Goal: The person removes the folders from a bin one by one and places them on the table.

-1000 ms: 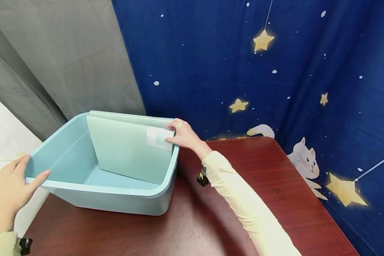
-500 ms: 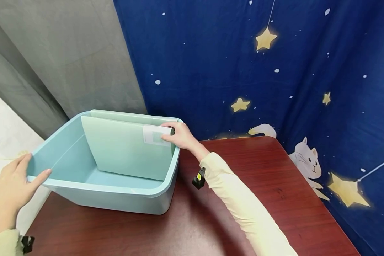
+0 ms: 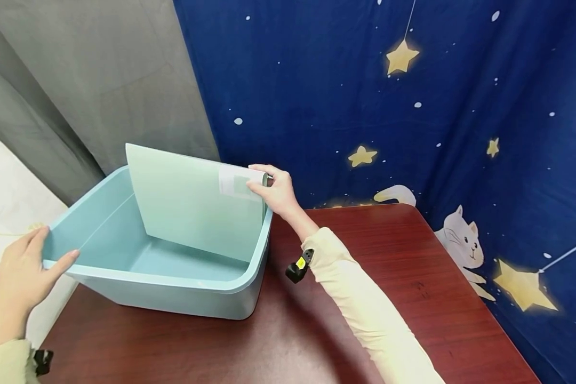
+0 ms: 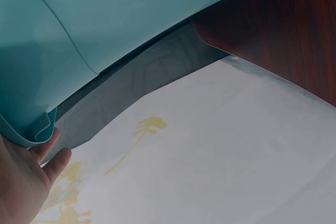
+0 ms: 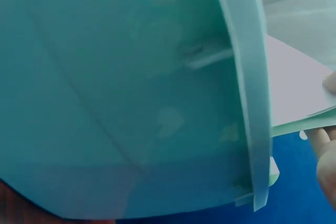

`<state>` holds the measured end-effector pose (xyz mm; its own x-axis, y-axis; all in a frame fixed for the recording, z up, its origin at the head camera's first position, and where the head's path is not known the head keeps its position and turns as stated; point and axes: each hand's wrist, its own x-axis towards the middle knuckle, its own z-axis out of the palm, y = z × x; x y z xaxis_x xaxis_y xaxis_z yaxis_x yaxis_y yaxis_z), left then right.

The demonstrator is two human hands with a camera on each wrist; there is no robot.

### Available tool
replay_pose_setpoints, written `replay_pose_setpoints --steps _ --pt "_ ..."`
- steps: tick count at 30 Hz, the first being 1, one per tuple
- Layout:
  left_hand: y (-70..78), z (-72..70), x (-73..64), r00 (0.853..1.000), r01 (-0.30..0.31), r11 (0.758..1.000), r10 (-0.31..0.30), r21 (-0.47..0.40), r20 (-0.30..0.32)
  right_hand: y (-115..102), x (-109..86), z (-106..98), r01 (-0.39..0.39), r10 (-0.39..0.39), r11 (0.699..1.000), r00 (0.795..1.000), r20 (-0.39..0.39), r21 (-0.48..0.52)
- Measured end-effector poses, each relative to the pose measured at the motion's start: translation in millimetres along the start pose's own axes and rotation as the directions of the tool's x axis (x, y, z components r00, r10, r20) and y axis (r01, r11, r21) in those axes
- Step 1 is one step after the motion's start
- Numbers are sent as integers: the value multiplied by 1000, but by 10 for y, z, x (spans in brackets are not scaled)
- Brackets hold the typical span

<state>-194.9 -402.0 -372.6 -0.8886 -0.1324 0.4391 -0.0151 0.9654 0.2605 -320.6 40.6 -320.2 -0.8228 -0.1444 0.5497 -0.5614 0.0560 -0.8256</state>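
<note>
A light blue plastic tub [image 3: 182, 301] stands on the table. My left hand [image 3: 19, 277] holds its near left corner, thumb over the front rim and fingers at the left side; the left wrist view shows that hand [image 4: 23, 187] under the rim. My right hand [image 3: 280, 194] pinches the upper right corner of a pale green file folder [image 3: 192, 205], thumb in front by its white label [image 3: 228, 181]. The folder leans upright, its top above the back rim and its lower part inside the tub. In the right wrist view, another pale green edge [image 5: 274, 172] shows at the rim.
The dark red wooden table [image 3: 365, 256] extends to the right of the tub. A grey curtain [image 3: 110, 80] and a blue star-patterned curtain [image 3: 307, 96] hang behind. White cloth with yellow prints [image 3: 9, 202] lies at the left.
My right hand has drawn the front folder away from the one behind, then raised it above the tub's back rim. The left hand has stayed on the tub's corner.
</note>
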Motion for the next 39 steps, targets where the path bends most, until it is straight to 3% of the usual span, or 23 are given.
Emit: replay_pose_setpoints --steps 11,18,22,28,36,39 --pt "-17 12 13 1000 -3 1000 3 -8 -9 -213 -17 -21 -29 52 978 993 -110 205" --pt "11 3 13 1000 -10 1000 10 -11 -14 -308 8 -24 27 41 956 974 -222 291" --pt "6 9 9 1000 -8 1000 8 -7 -15 -382 40 -70 91 30 930 947 -320 356" --pt "-28 27 25 1000 -3 1000 3 -5 -20 -502 65 -231 195 28 880 888 -459 432" --pt "-57 50 47 1000 -10 1000 10 -2 -21 -618 5 -454 278 30 842 831 -555 462" --pt "-40 44 54 1000 -2 1000 2 0 -11 -650 -23 -536 293 45 824 819 -572 485"
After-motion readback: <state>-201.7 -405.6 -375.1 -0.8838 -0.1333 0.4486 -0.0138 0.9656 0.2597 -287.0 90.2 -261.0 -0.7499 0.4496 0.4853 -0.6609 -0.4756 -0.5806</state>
